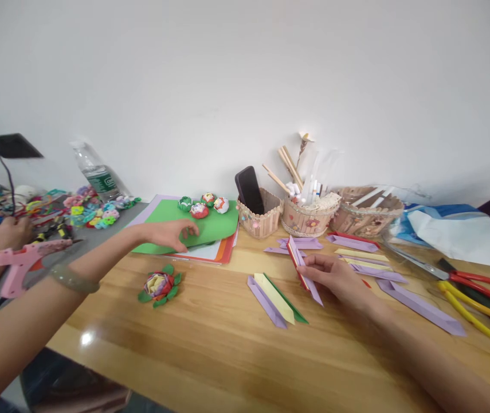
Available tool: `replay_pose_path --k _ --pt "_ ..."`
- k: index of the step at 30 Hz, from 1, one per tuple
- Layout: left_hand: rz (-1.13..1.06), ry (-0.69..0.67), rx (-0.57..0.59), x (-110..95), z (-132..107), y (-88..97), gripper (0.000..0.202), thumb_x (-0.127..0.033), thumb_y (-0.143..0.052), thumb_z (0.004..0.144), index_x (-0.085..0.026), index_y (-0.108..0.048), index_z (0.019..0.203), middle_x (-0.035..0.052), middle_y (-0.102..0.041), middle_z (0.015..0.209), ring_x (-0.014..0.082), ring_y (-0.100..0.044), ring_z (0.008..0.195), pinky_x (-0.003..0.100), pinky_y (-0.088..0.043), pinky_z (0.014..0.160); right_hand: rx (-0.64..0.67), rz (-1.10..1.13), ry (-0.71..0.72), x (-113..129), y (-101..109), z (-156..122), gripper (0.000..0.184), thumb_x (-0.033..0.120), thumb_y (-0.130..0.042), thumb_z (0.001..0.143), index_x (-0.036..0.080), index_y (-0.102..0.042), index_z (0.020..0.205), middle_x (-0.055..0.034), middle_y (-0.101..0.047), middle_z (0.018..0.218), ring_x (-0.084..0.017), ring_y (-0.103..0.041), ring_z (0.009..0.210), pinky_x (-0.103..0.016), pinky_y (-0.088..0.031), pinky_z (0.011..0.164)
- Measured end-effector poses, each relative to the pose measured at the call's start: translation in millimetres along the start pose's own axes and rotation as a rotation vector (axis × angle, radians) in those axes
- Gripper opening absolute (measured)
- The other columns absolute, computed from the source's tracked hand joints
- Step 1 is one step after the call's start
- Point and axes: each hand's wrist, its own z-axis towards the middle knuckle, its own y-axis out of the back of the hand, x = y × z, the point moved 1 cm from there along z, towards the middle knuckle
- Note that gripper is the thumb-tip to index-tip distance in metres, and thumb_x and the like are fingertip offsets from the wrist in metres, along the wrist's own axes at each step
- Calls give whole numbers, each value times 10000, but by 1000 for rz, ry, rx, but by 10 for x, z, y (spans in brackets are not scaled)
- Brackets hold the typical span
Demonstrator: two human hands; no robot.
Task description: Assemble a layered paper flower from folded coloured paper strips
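Observation:
My left hand (168,233) reaches over the green paper sheets (159,218), its fingers apart and curved, holding nothing. Several small folded paper flowers (199,210) lie on the sheets just beyond it. Nearer me, a larger paper flower (159,284) with green leaves sits on the wood. My right hand (328,274) pinches a small stack of folded paper strips (300,265), red, cream and purple, raised at a tilt. Left of that hand lie a cream strip (274,297), a purple strip (266,301) and a green strip (288,299), side by side.
Along the wall stand popsicle-stick baskets (259,222), one holding a phone (249,189). More purple strips (420,307) lie at right, near scissors (434,269) and pliers with yellow handles (477,321). At left are a pink glue gun (21,261), a bottle (98,175) and another person's hands (12,232).

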Motion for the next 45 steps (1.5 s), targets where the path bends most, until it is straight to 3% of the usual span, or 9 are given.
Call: replay_pose_path --k 4,6,10,16,22,27,31,34,45 --pt "137 -18 -66 -226 -28 -152 923 -482 -701 545 -171 -324 1328 153 -376 1298 326 -429 1137 372 -393 893 11 3 -2 -5 -1 2 343 429 -747 589 172 -543 688 48 -591 554 -72 -471 476 -219 -303 471" --pt "311 -18 -86 -293 -16 -193 1001 -533 -707 518 -183 -288 1357 165 -363 1299 338 -432 1133 377 -400 877 16 1 0 -6 0 6 336 429 -741 598 172 -544 692 50 -591 553 -72 -469 476 -218 -300 471" --pt "365 -38 -95 -274 43 -177 872 -533 -636 626 -181 -312 1355 154 -389 1291 297 -504 1060 342 -421 841 18 -3 -1 0 -8 6 330 418 -741 596 171 -540 683 51 -589 545 -70 -462 473 -216 -290 468" --pt "339 -86 -82 -175 58 -86 690 -388 -596 678 -190 -406 1312 115 -447 1271 256 -531 1033 318 -414 875 13 -3 4 10 -14 0 320 412 -732 604 169 -543 687 53 -579 541 -67 -455 469 -215 -285 464" --pt "196 -157 -64 -154 3 34 317 -290 -490 766 -158 -622 1022 88 -499 1269 240 -501 1098 303 -390 921 15 -5 3 5 -11 9 327 422 -728 604 169 -538 687 50 -576 545 -68 -452 469 -215 -285 461" --pt "154 -167 -67 -85 -7 72 345 -381 -433 821 -141 -598 1008 101 -554 1198 225 -523 1042 281 -409 867 14 -22 7 7 -14 10 325 425 -727 602 169 -546 687 47 -580 545 -69 -457 471 -216 -293 466" --pt "110 -142 -70 61 11 56 417 -475 -363 842 -129 -596 831 68 -627 857 183 -558 750 250 -419 656 9 -30 7 6 -15 4 332 434 -727 594 172 -545 685 44 -589 555 -73 -466 475 -219 -302 468" --pt "76 -115 -74 147 17 42 469 -515 -320 844 -138 -564 709 29 -559 653 152 -492 590 248 -362 550 4 -31 10 6 -17 5 337 443 -725 589 175 -544 684 48 -585 552 -73 -468 475 -218 -306 469" --pt "-109 -112 1 211 -4 54 442 -565 -361 806 -169 -499 666 -4 -468 625 125 -398 568 235 -322 528 3 -42 10 15 -18 -16 365 467 -735 566 178 -545 681 43 -581 555 -78 -467 465 -220 -305 450"
